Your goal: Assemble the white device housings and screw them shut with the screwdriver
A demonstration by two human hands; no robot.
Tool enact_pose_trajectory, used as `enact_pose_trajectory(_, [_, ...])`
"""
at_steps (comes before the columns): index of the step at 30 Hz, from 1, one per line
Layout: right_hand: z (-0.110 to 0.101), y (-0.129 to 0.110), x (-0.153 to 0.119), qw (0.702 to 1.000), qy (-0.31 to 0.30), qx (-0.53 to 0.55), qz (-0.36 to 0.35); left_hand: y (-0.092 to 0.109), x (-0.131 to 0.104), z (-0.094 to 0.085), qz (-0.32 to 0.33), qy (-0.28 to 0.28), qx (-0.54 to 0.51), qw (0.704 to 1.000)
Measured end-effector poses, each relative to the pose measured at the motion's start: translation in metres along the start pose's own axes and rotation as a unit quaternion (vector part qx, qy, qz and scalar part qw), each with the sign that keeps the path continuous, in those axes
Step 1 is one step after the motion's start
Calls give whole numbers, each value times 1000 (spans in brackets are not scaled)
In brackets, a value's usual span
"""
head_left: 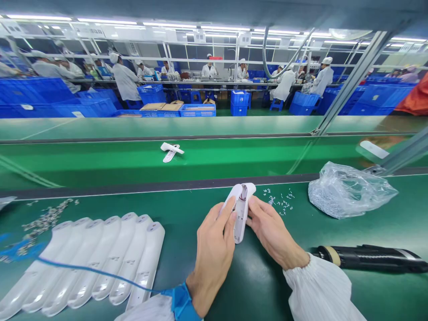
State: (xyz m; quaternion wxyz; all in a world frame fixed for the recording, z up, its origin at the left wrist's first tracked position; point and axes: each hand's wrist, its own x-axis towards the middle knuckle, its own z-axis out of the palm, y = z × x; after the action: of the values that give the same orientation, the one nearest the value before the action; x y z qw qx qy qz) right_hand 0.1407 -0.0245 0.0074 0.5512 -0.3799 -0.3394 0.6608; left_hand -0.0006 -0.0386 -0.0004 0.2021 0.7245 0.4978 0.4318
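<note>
Between my two hands is a white plastic housing [239, 218], its two shell halves parted so that the inside and some thin wires show. My left hand [216, 243] has its fingers closed on the left shell, and a blue wrist strap with a cord sits at that wrist. From the other side my right hand [270, 227] grips the right edge with thumb and fingers. Small white screws or pins [279, 200] lie scattered just beyond my right hand. A row of several white shells [110, 258] lies side by side to my left.
A black electric screwdriver [374, 258] lies at right, below a clear plastic bag [347, 189] of small parts. Small metal parts [47, 220] are strewn at far left. Two white pieces [171, 151] lie crossed on the green conveyor belt [100, 158]. Co-workers sit beyond.
</note>
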Motion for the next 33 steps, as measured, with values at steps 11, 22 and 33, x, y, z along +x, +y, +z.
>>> enact_pose_trajectory(11, [-19, -3, 3, 997, -25, -70, -37, 4, 9, -18, -138, -221, -275, 926])
enact_pose_trajectory(22, [-16, -2, 2, 993, -5, -103, -65, 3, 5, -8, -160, -202, -351, 900])
enact_pose_trajectory(33, [-1, -13, -4, 978, 137, -156, -11, 17, 5, 0, -281, -206, -467, 813])
